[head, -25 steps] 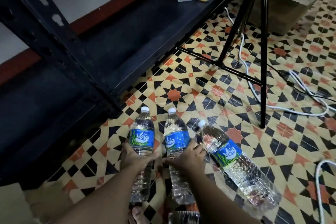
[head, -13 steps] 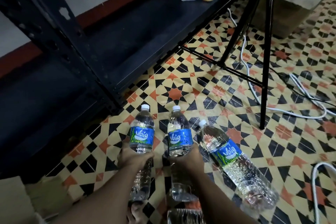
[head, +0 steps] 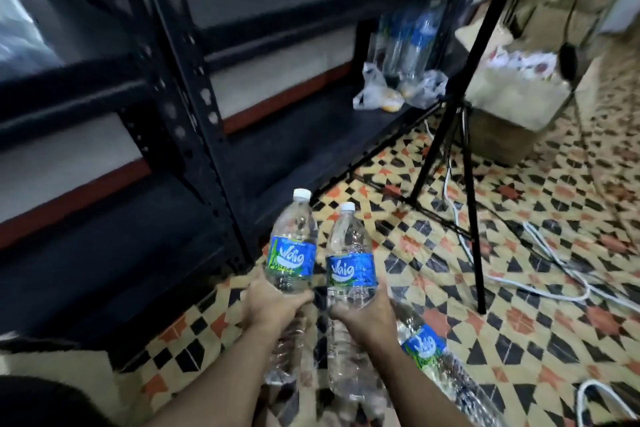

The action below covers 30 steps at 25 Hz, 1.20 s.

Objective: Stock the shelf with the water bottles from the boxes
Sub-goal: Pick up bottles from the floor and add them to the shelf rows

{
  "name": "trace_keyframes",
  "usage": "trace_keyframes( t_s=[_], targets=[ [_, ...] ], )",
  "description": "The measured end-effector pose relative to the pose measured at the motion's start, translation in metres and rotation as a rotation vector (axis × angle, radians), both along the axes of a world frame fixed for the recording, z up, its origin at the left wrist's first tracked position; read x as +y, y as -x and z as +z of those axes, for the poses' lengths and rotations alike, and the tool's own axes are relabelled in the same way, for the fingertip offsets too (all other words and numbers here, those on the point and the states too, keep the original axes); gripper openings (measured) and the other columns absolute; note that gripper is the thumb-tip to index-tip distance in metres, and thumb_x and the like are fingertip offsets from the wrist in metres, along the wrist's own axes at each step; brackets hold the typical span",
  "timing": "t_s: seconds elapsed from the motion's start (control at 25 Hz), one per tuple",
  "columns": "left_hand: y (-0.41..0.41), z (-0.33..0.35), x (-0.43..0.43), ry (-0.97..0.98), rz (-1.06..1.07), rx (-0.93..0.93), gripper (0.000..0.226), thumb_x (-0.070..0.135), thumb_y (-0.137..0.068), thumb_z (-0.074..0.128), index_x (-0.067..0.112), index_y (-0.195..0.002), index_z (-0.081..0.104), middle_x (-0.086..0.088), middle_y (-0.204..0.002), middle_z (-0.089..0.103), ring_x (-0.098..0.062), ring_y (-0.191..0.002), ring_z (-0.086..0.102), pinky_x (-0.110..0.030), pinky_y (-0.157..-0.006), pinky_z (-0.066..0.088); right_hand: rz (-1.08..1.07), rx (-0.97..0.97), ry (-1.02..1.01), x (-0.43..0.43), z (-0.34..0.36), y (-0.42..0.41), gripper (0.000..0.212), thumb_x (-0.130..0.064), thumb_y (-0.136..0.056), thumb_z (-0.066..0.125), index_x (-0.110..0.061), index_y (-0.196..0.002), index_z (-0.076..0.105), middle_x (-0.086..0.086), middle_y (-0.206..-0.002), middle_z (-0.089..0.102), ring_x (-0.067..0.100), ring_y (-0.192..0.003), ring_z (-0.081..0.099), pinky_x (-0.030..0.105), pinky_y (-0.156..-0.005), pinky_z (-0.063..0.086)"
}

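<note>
My left hand (head: 272,305) grips a clear water bottle (head: 292,246) with a blue label and white cap, held off the floor, cap tilted away from me. Just to its right, my right hand (head: 365,314) grips a second, matching water bottle (head: 349,253). A third bottle (head: 440,367) lies on the patterned floor under my right forearm. The black metal shelf (head: 311,149) stands ahead and to the left, its lowest board near floor level. Several more bottles (head: 412,42) stand at that board's far end.
A black shelf upright (head: 194,121) rises just beyond the held bottles. A black tripod (head: 464,135) stands on the tiled floor to the right, with white cables (head: 540,267) around it. Plastic bags (head: 398,90) lie on the shelf board. A cardboard box (head: 512,104) sits beyond the tripod.
Both hands have lifted their bottles off the floor and toward the shelf. My view has tilted up, showing more of the shelf. The third bottle stays on the floor.
</note>
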<state>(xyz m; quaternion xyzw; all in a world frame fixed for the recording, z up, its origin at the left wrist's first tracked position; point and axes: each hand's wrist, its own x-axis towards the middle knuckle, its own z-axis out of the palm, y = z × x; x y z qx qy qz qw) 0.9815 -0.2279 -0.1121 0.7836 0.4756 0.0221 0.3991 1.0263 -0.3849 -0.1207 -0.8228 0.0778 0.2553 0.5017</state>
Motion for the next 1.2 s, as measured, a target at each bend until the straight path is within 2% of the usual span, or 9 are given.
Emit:
trace_keyframes(
  t_s=[0.08, 0.12, 0.24, 0.4, 0.56, 0.72, 0.96, 1.12, 1.2],
  targets=[
    [-0.001, 0.055, -0.001, -0.056, -0.017, -0.149, 0.078, 0.047, -0.048, 0.092, 0.021, -0.113, 0.056, -0.004, -0.104, 0.069, -0.026, -0.105, 0.062, -0.031, -0.085, 0.053, 0.008, -0.116, -0.074, 0.002, 0.048, -0.002, 0.098, -0.030, -0.068, 0.090, -0.013, -0.143, 0.029, 0.015, -0.133, 0.055, 0.022, -0.103, 0.064, 0.030, -0.077, 0.057],
    [-0.001, 0.083, -0.002, -0.089, -0.024, -0.211, 0.076, 0.049, -0.047, 0.091, 0.023, -0.110, 0.057, -0.003, -0.100, 0.069, -0.026, -0.104, 0.061, -0.030, -0.084, 0.052, 0.000, -0.161, -0.131, 0.002, 0.071, -0.001, 0.100, -0.030, -0.067, 0.090, -0.014, -0.145, 0.030, 0.015, -0.138, 0.053, 0.026, -0.114, 0.060, 0.030, -0.093, 0.047],
    [0.011, 0.165, -0.002, -0.202, -0.060, -0.380, 0.078, 0.055, -0.047, 0.088, 0.027, -0.113, 0.056, 0.000, -0.101, 0.070, -0.024, -0.103, 0.064, -0.032, -0.085, 0.054, -0.028, -0.312, -0.271, 0.009, 0.134, 0.005, 0.098, -0.034, -0.048, 0.098, -0.022, -0.129, 0.044, 0.005, -0.123, 0.064, 0.021, -0.107, 0.063, 0.029, -0.079, 0.051],
    [0.053, 0.258, 0.003, -0.243, -0.025, -0.710, 0.080, 0.048, -0.050, 0.091, 0.022, -0.116, 0.055, 0.007, -0.105, 0.068, -0.014, -0.105, 0.063, -0.031, -0.092, 0.051, 0.014, -0.562, -0.362, 0.026, 0.214, 0.022, 0.086, -0.043, -0.041, 0.093, -0.033, -0.113, 0.047, -0.007, -0.102, 0.070, 0.010, -0.094, 0.069, 0.041, -0.088, 0.056],
    [0.113, 0.313, 0.018, -0.357, 0.069, -0.906, 0.073, 0.045, -0.051, 0.092, 0.024, -0.110, 0.054, 0.010, -0.101, 0.065, -0.011, -0.100, 0.059, -0.026, -0.086, 0.045, 0.173, -0.675, -0.492, 0.057, 0.288, 0.057, 0.076, -0.024, -0.057, 0.094, -0.030, -0.116, 0.047, -0.015, -0.100, 0.066, -0.007, -0.089, 0.062, 0.014, -0.078, 0.050],
    [0.174, 0.344, 0.055, -0.505, 0.201, -0.961, 0.069, 0.050, -0.050, 0.089, 0.026, -0.104, 0.055, 0.006, -0.101, 0.067, -0.017, -0.104, 0.061, -0.037, -0.093, 0.049, 0.333, -0.731, -0.570, 0.106, 0.331, 0.103, 0.073, -0.026, -0.058, 0.094, -0.034, -0.115, 0.049, -0.018, -0.101, 0.066, -0.011, -0.090, 0.061, 0.004, -0.063, 0.043],
    [0.251, 0.374, 0.121, -0.703, 0.396, -0.952, 0.083, 0.053, -0.048, 0.087, 0.023, -0.119, 0.054, 0.004, -0.110, 0.066, -0.018, -0.109, 0.060, -0.041, -0.098, 0.048, 0.497, -0.733, -0.711, 0.202, 0.357, 0.170, 0.080, -0.035, -0.052, 0.096, -0.034, -0.117, 0.051, -0.013, -0.103, 0.069, -0.008, -0.090, 0.065, 0.020, -0.080, 0.051],
    [0.298, 0.381, 0.163, -0.806, 0.530, -0.913, 0.095, 0.054, -0.049, 0.088, 0.017, -0.129, 0.051, -0.001, -0.118, 0.064, -0.021, -0.113, 0.059, -0.044, -0.099, 0.047, 0.598, -0.715, -0.695, 0.270, 0.368, 0.214, 0.124, -0.070, -0.033, 0.089, -0.028, -0.139, 0.042, -0.005, -0.127, 0.063, 0.013, -0.116, 0.061, 0.036, -0.097, 0.051],
    [0.318, 0.382, 0.182, -0.801, 0.594, -0.903, 0.092, 0.048, -0.050, 0.091, 0.017, -0.127, 0.051, -0.002, -0.116, 0.064, -0.022, -0.111, 0.059, -0.044, -0.098, 0.047, 0.660, -0.687, -0.676, 0.294, 0.373, 0.233, 0.130, -0.070, -0.035, 0.089, -0.025, -0.145, 0.035, -0.003, -0.135, 0.058, 0.017, -0.123, 0.056, 0.033, -0.100, 0.048]
  ],
)
